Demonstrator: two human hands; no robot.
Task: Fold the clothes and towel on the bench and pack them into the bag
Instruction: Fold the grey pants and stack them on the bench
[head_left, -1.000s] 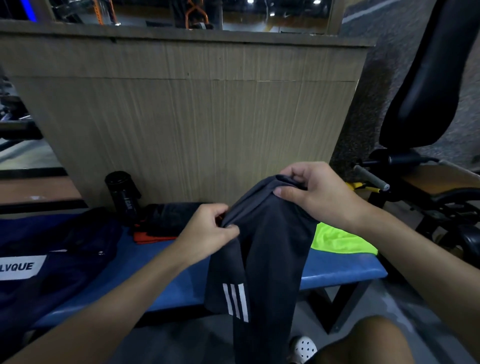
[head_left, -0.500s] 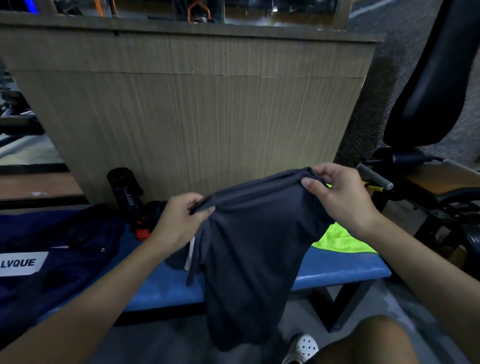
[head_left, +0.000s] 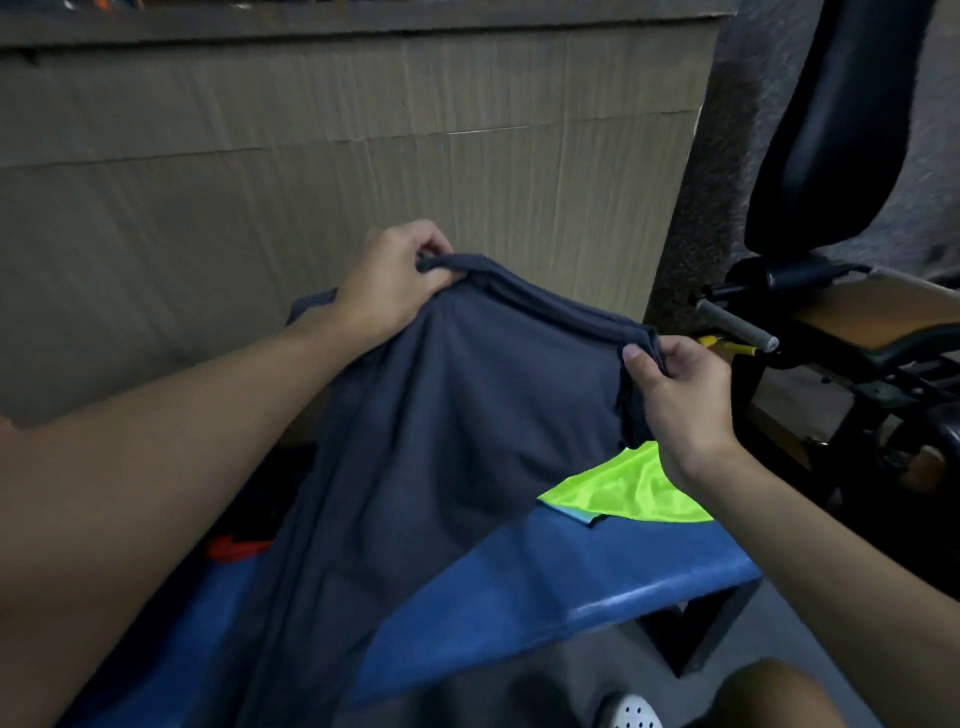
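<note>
Dark slate-grey knit, thin and limp: the grey garment (head_left: 467, 441) is held up by its top edge over the bench (head_left: 545, 582). Left hand (head_left: 387, 286) has one end of that edge bunched, fingers curled shut on the cloth. Right hand (head_left: 675, 384) pinches the other end, thumb on the near face, fingers clamped behind. The edge between them runs nearly taut, sloping down toward the right. The rest hangs free and drapes over the front of the bench, lower part out of view.

Step in hand, as judged: squaring the piece before the first fold. To do it well, level both hands, keep the top edge stretched so the layers hang aligned, then lower it flat onto the bare blue pad, not over the lip. The fabric looks slippery and will slide; lay it down slowly and smooth from the centre out.

Textures:
- Bench pad: blue vinyl, slight sheen at the front edge, firm and flat.
- Neon yellow-green cloth (head_left: 628, 493): shiny synthetic, lying crumpled at the right end of the bench, just below the right hand; not yet folded.
- Something orange-red (head_left: 234, 548) beside the left forearm, too dim to identify.
- Wood-grain panel (head_left: 311, 156) behind the bench.

Bag not in view.
</note>
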